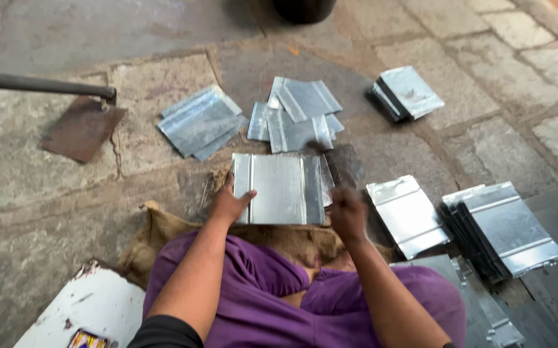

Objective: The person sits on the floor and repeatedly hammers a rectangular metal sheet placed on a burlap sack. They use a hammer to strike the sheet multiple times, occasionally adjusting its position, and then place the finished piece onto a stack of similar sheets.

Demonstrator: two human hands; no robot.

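My left hand grips the left edge of a shiny rectangular metal sheet with folded ridges. The sheet lies flat on burlap sacking in front of my purple-clad knees. My right hand is closed around a dark, motion-blurred tool. The tool reaches up over the sheet's right edge, and its head is too blurred to make out.
Similar sheets lie in piles on the stone floor: far left, centre, far right, and two stacks at right. A rusty plate on a rod lies left. A white object sits at bottom left.
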